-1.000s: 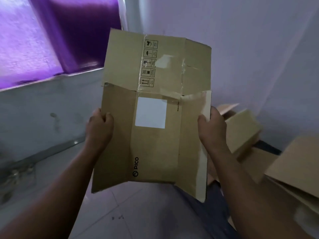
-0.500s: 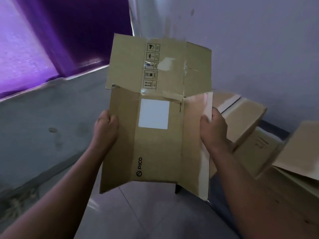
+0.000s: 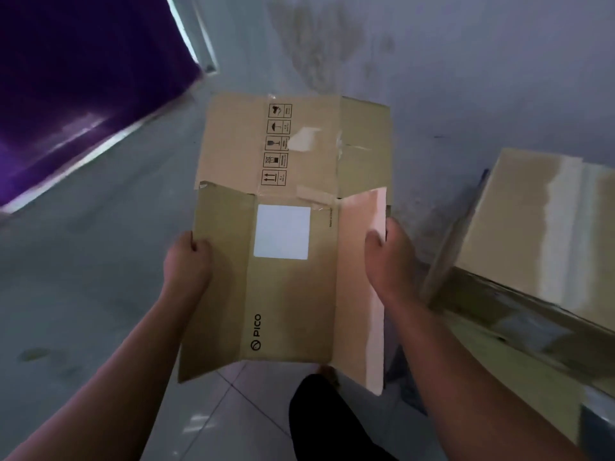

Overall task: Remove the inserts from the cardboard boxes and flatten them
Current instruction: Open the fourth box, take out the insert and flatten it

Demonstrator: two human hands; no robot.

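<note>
We hold a flattened PICO cardboard box [image 3: 289, 234] upright in mid-air. Left hand [image 3: 186, 261] fingers pinch its left flap; right hand [image 3: 389, 257] grips the right flap.

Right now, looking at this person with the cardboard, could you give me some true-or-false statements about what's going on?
1. Both hands hold the flattened box. True: left hand and right hand grip opposite edges.
2. The box carries a red sticker. False: its label is white.
3. "PICO" is printed on it. True.
4. The box lies on the floor. False: it is held up above the tiled floor.
</note>
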